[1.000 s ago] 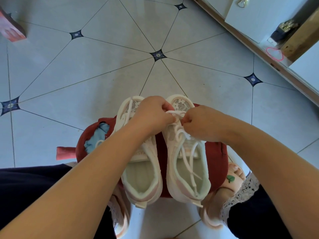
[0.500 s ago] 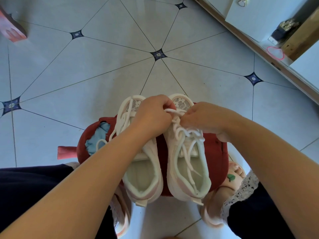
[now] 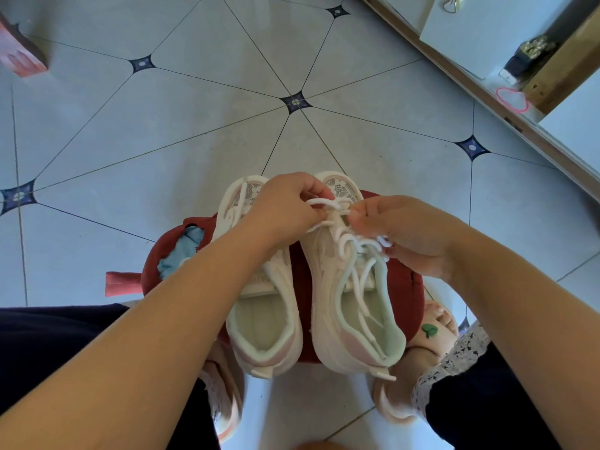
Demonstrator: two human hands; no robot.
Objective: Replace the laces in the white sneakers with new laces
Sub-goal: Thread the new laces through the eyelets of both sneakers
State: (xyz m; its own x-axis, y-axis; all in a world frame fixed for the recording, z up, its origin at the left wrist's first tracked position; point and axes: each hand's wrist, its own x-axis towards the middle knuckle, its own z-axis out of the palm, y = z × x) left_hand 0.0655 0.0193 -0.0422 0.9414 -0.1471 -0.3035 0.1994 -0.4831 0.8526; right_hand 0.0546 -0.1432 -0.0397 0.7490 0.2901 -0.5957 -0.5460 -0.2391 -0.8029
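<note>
Two white sneakers stand side by side on a dark red stool (image 3: 406,287), toes pointing away from me. The left sneaker (image 3: 263,323) has its front half hidden under my left forearm. The right sneaker (image 3: 354,319) carries a white lace (image 3: 354,248) threaded across its upper eyelets, with loose ends trailing into its opening. My left hand (image 3: 285,209) pinches the lace near the toe end of the right sneaker. My right hand (image 3: 406,232) grips loops of the same lace on the shoe's right side.
A light blue cloth (image 3: 181,251) lies on the stool's left part. A pink object (image 3: 19,56) sits on the tiled floor at the far left. A wooden-edged cabinet (image 3: 487,92) runs along the upper right. My knees and sandalled feet (image 3: 431,323) flank the stool.
My right hand has drawn lace loops outward to the shoe's right side. My left hand has stayed near the toe end of the right sneaker.
</note>
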